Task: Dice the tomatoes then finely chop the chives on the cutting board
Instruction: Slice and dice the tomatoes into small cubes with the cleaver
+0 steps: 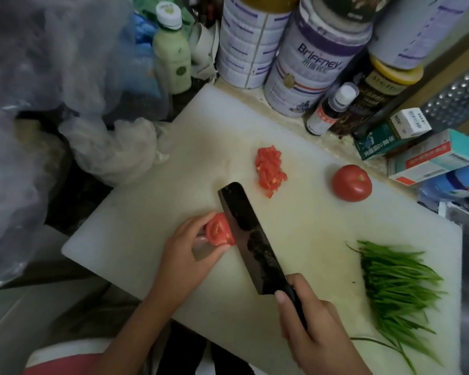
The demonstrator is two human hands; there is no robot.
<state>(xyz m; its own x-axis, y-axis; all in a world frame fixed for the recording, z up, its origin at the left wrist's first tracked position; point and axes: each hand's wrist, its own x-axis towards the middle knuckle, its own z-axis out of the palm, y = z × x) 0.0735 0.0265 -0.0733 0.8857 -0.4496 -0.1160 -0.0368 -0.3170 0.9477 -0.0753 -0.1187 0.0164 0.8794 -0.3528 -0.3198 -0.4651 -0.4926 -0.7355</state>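
On the cutting board (146, 212), a tomato piece (218, 230) lies at the front left, the cleaver (251, 236) touching its right side. The diced tomato pile (270, 170) sits behind them, a whole tomato (351, 183) farther right, chives (398, 288) at the front right. Tins (309, 66) stand behind the board; plastic bags (111, 150) lie left.

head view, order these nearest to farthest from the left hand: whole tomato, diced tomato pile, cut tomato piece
1. cut tomato piece: held in the left hand itself.
2. diced tomato pile: up and to the right of the hand.
3. whole tomato: farthest, well off to the right.
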